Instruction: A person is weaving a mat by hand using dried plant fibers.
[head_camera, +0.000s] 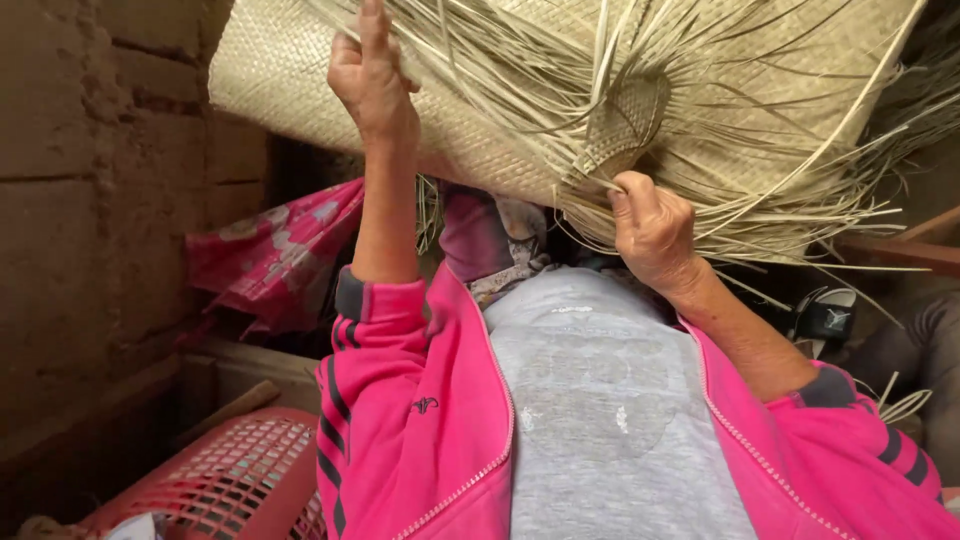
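A large woven palm-straw mat (300, 70) with many loose strands (780, 190) hangs across the top of the view. My left hand (372, 80) is raised against the mat, pinching strands between thumb and fingers. My right hand (652, 232) is lower and to the right, fingers closed around a bunch of strands just under a small, narrow woven section (628, 120). Both arms wear pink sleeves with dark stripes, pushed up the forearms. A grey shirt (600, 420) shows between the open jacket halves.
A mud-brick wall (90, 200) fills the left side. A pink flowered cloth (275, 255) lies beside it. A red plastic lattice basket (235, 480) sits at the lower left. A black-and-white sandal (826, 318) and a wooden bar (900, 248) are on the right.
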